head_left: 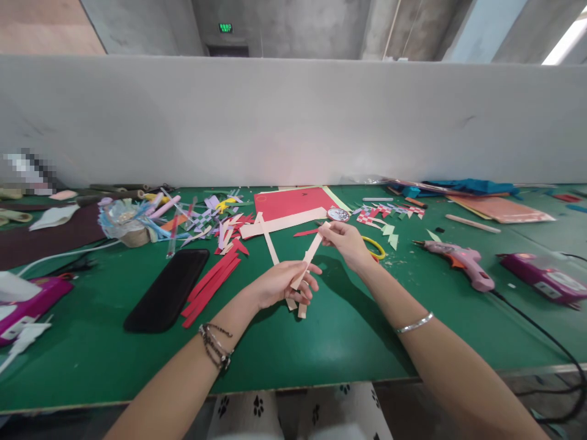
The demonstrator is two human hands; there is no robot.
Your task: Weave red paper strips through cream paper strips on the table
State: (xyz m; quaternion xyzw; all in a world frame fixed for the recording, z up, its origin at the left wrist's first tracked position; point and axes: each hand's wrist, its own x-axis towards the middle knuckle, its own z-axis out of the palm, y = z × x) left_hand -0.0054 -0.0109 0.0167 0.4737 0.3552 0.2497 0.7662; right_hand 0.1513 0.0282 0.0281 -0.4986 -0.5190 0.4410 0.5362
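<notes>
My left hand [287, 282] and my right hand [345, 242] hold a pale pink paper strip [312, 252] slantwise between them, above the green table. The right fingers pinch its upper end. Lower down, my left thumb and fingers grip the strip near its bottom end. Another pale strip [268, 238] lies on the table, running under my left hand. Just beyond, a wider pale pink paper piece [288, 223] rests along the front of a red sheet [293, 203]. Several red strips [213, 284] lie to the left of my left hand.
A black phone-shaped object [167, 290] lies at left. Yellow-handled scissors [375, 247] sit behind my right wrist. A pink glue gun [463, 260] with a cord lies at right. Woven paper scraps [206, 219] and a plastic-wrapped roll [131, 223] are at back left. A grey panel [293, 122] closes the back.
</notes>
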